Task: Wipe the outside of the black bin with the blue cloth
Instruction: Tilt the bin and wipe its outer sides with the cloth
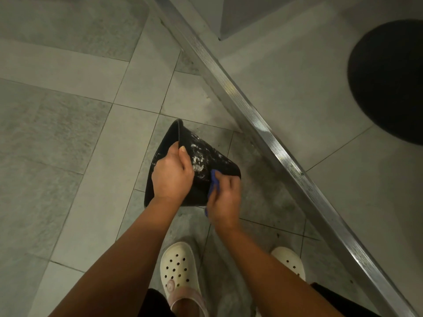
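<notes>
Head cam: black bin is held tipped sideways above the tiled floor, left hand clamped on its rim so the grimy outside faces up. Right hand pinches the blue cloth against that wall, probably to scrub the white smears.

Left hand grip on tilted black bin, blue cloth in right hand

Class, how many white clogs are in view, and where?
2. The left clog is at bottom centre; the right clog lies right of it, partly hidden by the right forearm.
</notes>
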A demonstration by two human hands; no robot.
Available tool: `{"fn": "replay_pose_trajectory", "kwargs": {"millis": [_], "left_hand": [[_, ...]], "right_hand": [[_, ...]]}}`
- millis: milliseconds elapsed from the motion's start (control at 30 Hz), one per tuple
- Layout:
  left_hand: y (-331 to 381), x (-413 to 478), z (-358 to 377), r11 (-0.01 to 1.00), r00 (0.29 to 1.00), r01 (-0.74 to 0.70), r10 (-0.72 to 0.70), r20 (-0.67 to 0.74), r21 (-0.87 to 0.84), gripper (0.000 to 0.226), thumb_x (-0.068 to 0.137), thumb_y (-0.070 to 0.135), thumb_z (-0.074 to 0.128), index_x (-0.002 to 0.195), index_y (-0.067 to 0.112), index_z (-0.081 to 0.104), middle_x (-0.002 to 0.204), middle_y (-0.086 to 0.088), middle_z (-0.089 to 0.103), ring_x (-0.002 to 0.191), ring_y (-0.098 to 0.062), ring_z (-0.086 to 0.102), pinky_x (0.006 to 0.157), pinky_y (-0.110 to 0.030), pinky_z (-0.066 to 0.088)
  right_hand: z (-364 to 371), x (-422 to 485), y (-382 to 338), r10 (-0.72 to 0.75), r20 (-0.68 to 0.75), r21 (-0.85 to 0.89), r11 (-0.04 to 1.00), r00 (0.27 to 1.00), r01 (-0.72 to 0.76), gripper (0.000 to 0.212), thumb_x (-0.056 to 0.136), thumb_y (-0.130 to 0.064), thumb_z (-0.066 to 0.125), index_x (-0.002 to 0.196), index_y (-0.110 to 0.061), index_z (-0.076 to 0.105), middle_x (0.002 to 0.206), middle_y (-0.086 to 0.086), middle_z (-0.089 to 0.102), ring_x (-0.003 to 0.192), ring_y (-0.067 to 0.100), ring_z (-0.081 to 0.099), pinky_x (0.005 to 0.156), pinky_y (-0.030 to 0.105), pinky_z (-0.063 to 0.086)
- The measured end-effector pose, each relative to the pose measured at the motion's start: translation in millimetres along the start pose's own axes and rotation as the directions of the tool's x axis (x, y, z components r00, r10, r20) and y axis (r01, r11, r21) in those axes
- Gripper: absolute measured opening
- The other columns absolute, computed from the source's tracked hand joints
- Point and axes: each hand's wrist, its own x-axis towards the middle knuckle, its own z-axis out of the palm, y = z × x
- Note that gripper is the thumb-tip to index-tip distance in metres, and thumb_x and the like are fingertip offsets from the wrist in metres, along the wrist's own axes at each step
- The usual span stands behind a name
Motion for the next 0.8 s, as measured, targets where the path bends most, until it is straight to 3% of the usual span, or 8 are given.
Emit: {"fn": "replay_pose_trajectory", "kwargs": {"millis": [133, 267, 333, 500, 633, 700, 800], "left_hand": [[0, 1, 0, 1.000, 1.000, -0.019, 0.019, 0.010, -0.001, 0.041, 0.099, 0.029, 0.029, 0.116, 0.005, 0.056, 0.073, -0.010, 0.064, 0.065, -0.029, 0.063, 0.054, -0.027, 0.042], [8, 0, 0, 1.000, 1.000, -0.013, 0.013, 0.019, -0.007, 0.040, 0.100, 0.028, 0.029, 0.123, 0.006, 0.054, 0.081, -0.010, 0.067, 0.070, -0.023, 0.062, 0.060, -0.028, 0.045], [9, 1, -2, 1.000, 1.000, -0.015, 0.015, 0.022, -0.012, 0.042, 0.100, 0.029, 0.029, 0.126, 0.006, 0.053, 0.084, -0.010, 0.067, 0.073, -0.023, 0.063, 0.062, -0.030, 0.048], [3, 6, 0, 1.000, 0.999, -0.019, 0.019, 0.033, -0.003, 0.041, 0.099, 0.030, 0.028, 0.117, 0.005, 0.056, 0.076, -0.010, 0.064, 0.069, -0.029, 0.063, 0.057, -0.030, 0.043], [2, 8, 3, 0.999, 0.999, -0.036, 0.036, 0.023, -0.002, 0.045, 0.099, 0.033, 0.026, 0.119, 0.004, 0.056, 0.077, -0.012, 0.065, 0.069, -0.029, 0.063, 0.057, -0.030, 0.044], [2, 8, 2, 1.000, 0.999, -0.026, 0.026, 0.020, 0.005, 0.044, 0.100, 0.031, 0.028, 0.123, 0.004, 0.054, 0.078, -0.013, 0.066, 0.069, -0.027, 0.063, 0.058, -0.029, 0.043], [2, 7, -1, 1.000, 1.000, -0.023, 0.023, 0.010, -0.009, 0.043, 0.100, 0.029, 0.029, 0.126, 0.004, 0.053, 0.076, -0.012, 0.065, 0.066, -0.023, 0.061, 0.056, -0.026, 0.041]], "right_hand": [[2, 24, -16, -0.160, -0.030, 0.039, 0.986, 0.987, 0.161, 0.029, 0.085, -0.015, 0.045, 0.103, -0.003, 0.064, 0.089, 0.013, 0.055, 0.082, 0.020, 0.053, 0.073, 0.018, 0.044], [2, 37, 6, 0.086, -0.057, 0.048, 0.995, 0.995, -0.083, 0.027, 0.085, -0.006, 0.051, 0.109, -0.005, 0.064, 0.097, 0.018, 0.056, 0.092, 0.028, 0.055, 0.080, 0.016, 0.032], [2, 22, 11, 0.112, -0.067, 0.041, 0.993, 0.991, -0.110, 0.030, 0.085, -0.005, 0.055, 0.115, -0.006, 0.061, 0.103, 0.016, 0.055, 0.097, 0.022, 0.051, 0.084, 0.017, 0.032], [4, -14, 3, -0.256, -0.038, 0.065, 0.964, 0.966, 0.258, 0.029, 0.080, -0.010, 0.050, 0.109, -0.014, 0.051, 0.105, 0.001, 0.044, 0.093, 0.017, 0.047, 0.081, 0.025, 0.045], [2, 15, 2, -0.376, -0.045, 0.062, 0.924, 0.926, 0.378, 0.015, 0.082, -0.006, 0.051, 0.096, -0.007, 0.056, 0.093, 0.013, 0.056, 0.088, 0.024, 0.051, 0.080, 0.028, 0.046], [-1, 26, 5, -0.290, -0.030, 0.056, 0.955, 0.957, 0.291, 0.017, 0.080, -0.008, 0.047, 0.093, -0.005, 0.057, 0.091, 0.014, 0.057, 0.087, 0.024, 0.051, 0.078, 0.022, 0.042], [-3, 21, 19, -0.043, -0.022, 0.019, 0.999, 0.999, 0.044, 0.017, 0.077, -0.001, 0.055, 0.093, -0.006, 0.059, 0.097, 0.011, 0.053, 0.090, 0.022, 0.051, 0.077, 0.027, 0.046]]}}
